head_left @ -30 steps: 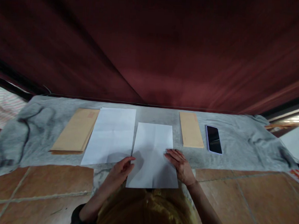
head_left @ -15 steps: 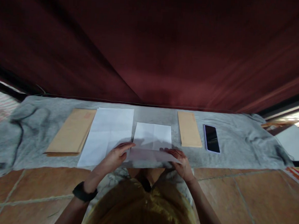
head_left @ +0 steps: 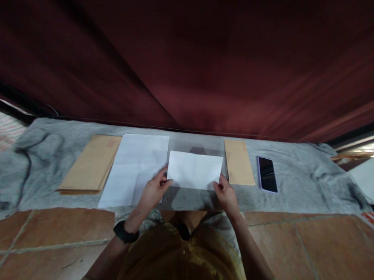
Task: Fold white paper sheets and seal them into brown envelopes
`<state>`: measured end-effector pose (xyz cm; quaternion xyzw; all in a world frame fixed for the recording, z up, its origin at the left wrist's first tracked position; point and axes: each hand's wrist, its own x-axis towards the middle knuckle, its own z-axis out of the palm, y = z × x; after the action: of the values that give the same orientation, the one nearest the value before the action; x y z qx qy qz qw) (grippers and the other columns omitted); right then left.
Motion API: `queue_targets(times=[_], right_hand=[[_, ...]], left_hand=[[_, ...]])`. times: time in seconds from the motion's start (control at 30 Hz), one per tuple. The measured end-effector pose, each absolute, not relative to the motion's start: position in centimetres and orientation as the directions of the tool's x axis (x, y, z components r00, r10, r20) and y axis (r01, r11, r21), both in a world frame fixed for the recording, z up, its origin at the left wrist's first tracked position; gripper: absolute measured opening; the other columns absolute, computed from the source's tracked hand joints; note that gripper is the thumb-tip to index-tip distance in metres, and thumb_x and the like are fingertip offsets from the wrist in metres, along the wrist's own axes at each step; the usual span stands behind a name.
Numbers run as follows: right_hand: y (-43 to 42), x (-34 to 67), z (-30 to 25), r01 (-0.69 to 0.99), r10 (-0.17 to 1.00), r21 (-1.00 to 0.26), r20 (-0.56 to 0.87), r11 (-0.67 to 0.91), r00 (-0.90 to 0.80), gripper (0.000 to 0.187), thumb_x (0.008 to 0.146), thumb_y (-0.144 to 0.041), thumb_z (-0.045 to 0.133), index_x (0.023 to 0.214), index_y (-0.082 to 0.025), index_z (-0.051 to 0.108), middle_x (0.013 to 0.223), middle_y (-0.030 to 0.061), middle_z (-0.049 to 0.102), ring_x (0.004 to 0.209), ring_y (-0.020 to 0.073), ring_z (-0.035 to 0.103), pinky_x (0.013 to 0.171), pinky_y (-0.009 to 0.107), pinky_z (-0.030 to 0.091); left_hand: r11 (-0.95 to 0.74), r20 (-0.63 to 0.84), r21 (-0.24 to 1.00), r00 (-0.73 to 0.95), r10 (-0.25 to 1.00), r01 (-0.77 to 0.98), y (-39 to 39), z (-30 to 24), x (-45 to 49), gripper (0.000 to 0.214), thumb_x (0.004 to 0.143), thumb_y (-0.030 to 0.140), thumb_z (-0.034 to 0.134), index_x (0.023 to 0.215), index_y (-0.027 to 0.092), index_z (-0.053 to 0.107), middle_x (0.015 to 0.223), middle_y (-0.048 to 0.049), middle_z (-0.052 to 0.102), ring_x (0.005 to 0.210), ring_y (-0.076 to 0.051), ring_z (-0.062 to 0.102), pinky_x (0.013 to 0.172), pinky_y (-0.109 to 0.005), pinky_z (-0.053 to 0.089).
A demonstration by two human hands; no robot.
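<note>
A folded white sheet of paper (head_left: 194,170) is held above the grey cloth, level across the front of me. My left hand (head_left: 154,189) pinches its lower left corner, thumb on top. At the lower right corner my right hand (head_left: 227,195) grips it the same way. To the left, partly behind my left hand, lie larger white sheets (head_left: 134,166) with fold creases. A single brown envelope (head_left: 239,163) rests just right of the folded paper.
Far left is a stack of brown envelopes (head_left: 91,165). A phone (head_left: 267,174) with a purple case lies right of the single envelope. Grey cloth (head_left: 312,183) covers the narrow table, and a dark red curtain (head_left: 191,72) hangs behind it.
The paper's near flap, half raised before, now lies folded over the rest. The folded paper has been lifted, and both hands have shifted to its lower corners.
</note>
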<state>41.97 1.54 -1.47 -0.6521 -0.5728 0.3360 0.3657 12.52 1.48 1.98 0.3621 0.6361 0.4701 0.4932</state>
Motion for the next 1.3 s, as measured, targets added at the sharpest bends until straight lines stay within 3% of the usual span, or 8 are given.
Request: queue_targets(times=[0.1,0.23,0.5,0.6,0.7,0.87,1.03,1.3], right_hand=[[1.5,41.4,-1.8,0.618,0.991,-0.781,-0.011,-0.09,0.13,0.044,0.089,-0.037,0.058,0.131,-0.025,0.062,0.082,0.0025,0.071,0.074,0.024,0.067,0.075,0.033,0.051],[1.6,40.7,-2.3,0.79,0.994,-0.611,0.045,-0.049,0.097,0.048,0.094,-0.031,0.049,0.141,-0.02,0.052,0.114,0.0099,0.074,0.094,0.0251,0.071,0.084,0.034,0.054],[1.7,40.6,-3.1,0.808,0.991,-0.589,0.106,-0.008,0.087,0.049,0.095,-0.031,0.048,0.142,-0.016,0.053,0.127,0.0173,0.068,0.109,0.0304,0.069,0.101,0.047,0.051],[1.9,41.1,-3.1,0.642,0.979,-0.765,0.084,-0.054,0.183,0.044,0.093,-0.037,0.052,0.132,-0.018,0.063,0.124,0.0157,0.07,0.117,0.0307,0.065,0.108,0.049,0.047],[2.0,41.9,-2.7,0.182,0.943,-0.968,-0.107,-0.171,0.316,0.042,0.092,-0.049,0.056,0.119,-0.02,0.069,0.118,0.013,0.073,0.115,0.0283,0.067,0.109,0.048,0.048],[1.8,43.2,-1.5,-0.593,0.869,-0.724,-0.488,-0.352,0.079,0.042,0.098,-0.051,0.045,0.108,-0.022,0.073,0.116,0.0102,0.075,0.115,0.0205,0.069,0.105,0.037,0.054],[1.4,43.1,-0.4,-0.742,0.852,-0.562,-0.523,-0.366,-0.023,0.038,0.101,-0.043,0.044,0.113,-0.02,0.072,0.124,0.0102,0.073,0.126,0.0169,0.063,0.111,0.034,0.05],[1.4,41.6,-0.9,-0.739,0.853,-0.573,-0.522,-0.355,-0.006,0.019,0.094,-0.027,0.06,0.105,-0.022,0.075,0.118,0.0064,0.075,0.116,0.0145,0.069,0.103,0.027,0.056]], left_hand=[[0.257,-0.182,0.919,-0.258,0.949,0.298,1.5,1.8,13.2,0.06,0.073,0.017,0.076,0.131,0.027,0.065,0.069,0.0056,0.065,0.063,-0.016,0.059,0.069,-0.025,0.047],[0.179,-0.065,0.625,-0.177,0.982,0.76,1.4,1.1,13.8,0.066,0.089,0.025,0.062,0.151,0.022,0.043,0.084,-0.0009,0.068,0.077,-0.02,0.065,0.076,-0.03,0.051],[0.106,-0.069,0.3,-0.09,0.994,0.948,1.4,1.7,14.8,0.064,0.096,0.027,0.055,0.155,0.017,0.035,0.103,-0.01,0.072,0.1,-0.025,0.068,0.085,-0.032,0.053],[0.107,-0.08,0.263,-0.089,0.993,0.959,1.6,1.9,15.0,0.064,0.095,0.026,0.056,0.154,0.016,0.037,0.108,-0.0118,0.072,0.107,-0.026,0.067,0.088,-0.033,0.053],[0.132,-0.103,0.26,-0.108,0.989,0.957,1.7,2.0,15.1,0.063,0.095,0.026,0.056,0.154,0.016,0.038,0.107,-0.0118,0.073,0.106,-0.026,0.067,0.088,-0.033,0.053],[0.224,-0.218,0.397,-0.146,0.965,0.89,2.0,2.1,15.5,0.063,0.095,0.027,0.057,0.155,0.018,0.037,0.099,-0.0065,0.075,0.088,-0.022,0.071,0.078,-0.03,0.053],[0.245,-0.229,0.399,-0.163,0.96,0.884,2.0,2.0,16.0,0.06,0.095,0.026,0.057,0.153,0.022,0.041,0.1,-0.0061,0.076,0.086,-0.022,0.071,0.076,-0.031,0.052],[0.147,-0.04,0.322,-0.141,0.989,0.935,1.4,1.4,15.4,0.048,0.095,0.025,0.055,0.142,0.018,0.054,0.108,-0.0118,0.072,0.095,-0.027,0.069,0.084,-0.038,0.055]])
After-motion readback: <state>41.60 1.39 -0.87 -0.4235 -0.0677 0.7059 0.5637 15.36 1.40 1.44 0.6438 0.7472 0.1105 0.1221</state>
